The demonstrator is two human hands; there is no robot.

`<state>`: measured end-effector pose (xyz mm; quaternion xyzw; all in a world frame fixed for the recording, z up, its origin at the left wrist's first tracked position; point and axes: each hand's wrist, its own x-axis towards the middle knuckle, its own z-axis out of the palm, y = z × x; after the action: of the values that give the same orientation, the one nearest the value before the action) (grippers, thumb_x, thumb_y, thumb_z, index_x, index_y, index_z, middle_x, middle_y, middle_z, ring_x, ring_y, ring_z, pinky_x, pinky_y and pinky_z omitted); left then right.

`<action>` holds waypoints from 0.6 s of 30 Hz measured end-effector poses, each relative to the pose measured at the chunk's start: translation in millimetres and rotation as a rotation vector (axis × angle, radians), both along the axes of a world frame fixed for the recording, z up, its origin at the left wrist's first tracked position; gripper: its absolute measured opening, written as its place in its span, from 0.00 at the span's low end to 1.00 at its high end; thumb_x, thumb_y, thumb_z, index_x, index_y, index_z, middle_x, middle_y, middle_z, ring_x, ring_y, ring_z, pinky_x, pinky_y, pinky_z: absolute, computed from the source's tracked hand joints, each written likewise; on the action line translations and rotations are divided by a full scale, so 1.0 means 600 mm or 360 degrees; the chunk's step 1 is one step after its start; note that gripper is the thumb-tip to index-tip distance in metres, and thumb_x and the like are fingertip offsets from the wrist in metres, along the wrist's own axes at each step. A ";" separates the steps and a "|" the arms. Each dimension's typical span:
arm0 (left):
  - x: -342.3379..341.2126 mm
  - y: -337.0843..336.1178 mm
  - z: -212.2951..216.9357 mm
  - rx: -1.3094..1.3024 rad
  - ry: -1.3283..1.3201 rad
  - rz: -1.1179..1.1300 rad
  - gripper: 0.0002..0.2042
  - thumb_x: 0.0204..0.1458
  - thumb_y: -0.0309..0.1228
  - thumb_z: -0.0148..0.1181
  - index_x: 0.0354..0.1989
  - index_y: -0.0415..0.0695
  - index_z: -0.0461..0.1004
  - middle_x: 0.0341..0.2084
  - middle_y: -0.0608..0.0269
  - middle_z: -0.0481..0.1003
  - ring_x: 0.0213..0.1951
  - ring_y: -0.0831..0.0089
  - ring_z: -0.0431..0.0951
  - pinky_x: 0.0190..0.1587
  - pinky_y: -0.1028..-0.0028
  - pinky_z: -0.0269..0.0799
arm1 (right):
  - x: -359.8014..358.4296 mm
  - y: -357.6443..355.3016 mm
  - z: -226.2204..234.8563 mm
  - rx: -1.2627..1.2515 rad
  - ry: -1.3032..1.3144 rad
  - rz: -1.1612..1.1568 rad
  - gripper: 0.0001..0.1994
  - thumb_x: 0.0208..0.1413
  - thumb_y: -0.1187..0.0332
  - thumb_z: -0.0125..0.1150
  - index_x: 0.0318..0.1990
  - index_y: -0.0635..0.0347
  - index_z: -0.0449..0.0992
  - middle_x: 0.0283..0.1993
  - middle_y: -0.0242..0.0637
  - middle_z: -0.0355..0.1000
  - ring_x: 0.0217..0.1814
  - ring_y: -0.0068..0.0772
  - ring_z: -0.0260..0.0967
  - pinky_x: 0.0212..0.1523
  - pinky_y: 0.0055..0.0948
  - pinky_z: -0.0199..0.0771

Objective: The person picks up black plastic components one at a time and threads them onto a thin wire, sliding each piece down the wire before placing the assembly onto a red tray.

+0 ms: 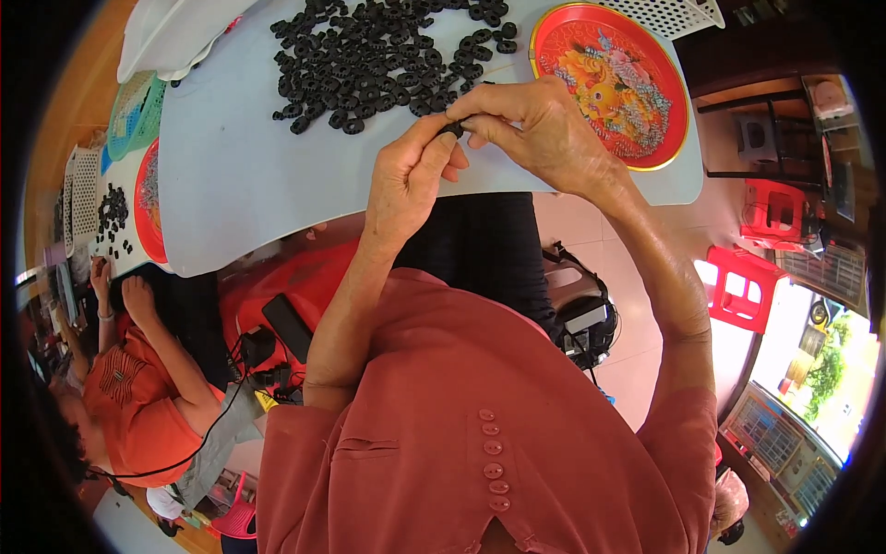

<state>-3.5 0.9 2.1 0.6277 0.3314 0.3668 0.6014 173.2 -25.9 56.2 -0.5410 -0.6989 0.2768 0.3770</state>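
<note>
Over the front edge of the table, my left hand [404,185] pinches a small black plastic piece [452,129] that looks like a cord lock. My right hand [540,129] meets it from the other side, thumb and forefinger closed at the same piece. Whether those right fingertips also hold a tiny part is hidden. Just beyond my hands spreads a heap of similar black pieces [360,69]. To the right lies a round red tray [546,42] with a gold rim and floral print, scattered with many tiny silvery parts, perhaps springs.
The pale table [221,166] has a curved front edge. A white perforated basket [669,14] stands at the far right and a green basket [135,111] at the left. A co-worker in an orange shirt [138,397] sits left, by more black pieces. Red stools [738,286] stand right.
</note>
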 end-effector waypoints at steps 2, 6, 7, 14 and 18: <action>-0.002 0.001 0.002 0.0008 -0.0004 -0.0057 0.11 0.61 0.30 0.48 0.44 0.35 0.73 0.23 0.64 0.75 0.25 0.79 0.73 0.30 0.79 0.71 | 0.002 0.001 0.003 -0.0008 -0.0008 0.0028 0.05 0.52 0.76 0.58 0.35 0.62 0.79 0.22 0.40 0.73 0.20 0.30 0.71 0.23 0.30 0.70; -0.002 0.003 0.002 -0.0080 -0.0090 -0.0061 0.11 0.61 0.30 0.49 0.43 0.35 0.74 0.23 0.65 0.74 0.25 0.80 0.73 0.30 0.79 0.71 | 0.001 0.005 0.000 0.0147 -0.0104 0.0087 0.04 0.52 0.76 0.59 0.35 0.62 0.79 0.23 0.42 0.74 0.22 0.34 0.72 0.24 0.32 0.71; -0.003 0.004 0.000 -0.0076 -0.0086 -0.0063 0.11 0.61 0.30 0.49 0.43 0.35 0.74 0.23 0.65 0.74 0.26 0.80 0.73 0.30 0.79 0.71 | -0.003 0.004 -0.002 0.0145 -0.0102 0.0094 0.04 0.52 0.76 0.59 0.35 0.62 0.79 0.23 0.42 0.74 0.22 0.34 0.72 0.24 0.32 0.71; -0.004 0.006 -0.002 -0.0100 -0.0086 -0.0069 0.11 0.61 0.30 0.49 0.42 0.35 0.74 0.24 0.64 0.75 0.27 0.79 0.73 0.31 0.78 0.72 | -0.003 0.002 0.000 0.0065 0.0012 0.0032 0.05 0.53 0.76 0.58 0.36 0.61 0.78 0.24 0.40 0.75 0.25 0.32 0.75 0.27 0.30 0.74; -0.004 0.001 0.001 -0.0111 -0.0133 -0.0016 0.11 0.61 0.30 0.49 0.42 0.35 0.74 0.24 0.64 0.75 0.27 0.79 0.73 0.31 0.78 0.72 | -0.001 0.001 0.010 -0.0159 0.0085 0.0013 0.06 0.53 0.76 0.58 0.37 0.61 0.79 0.23 0.37 0.74 0.24 0.26 0.73 0.27 0.27 0.73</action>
<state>-5.6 1.3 2.8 0.5920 0.3155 0.3779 0.6381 172.6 -25.3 62.0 -0.5488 -0.6761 0.3270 0.3671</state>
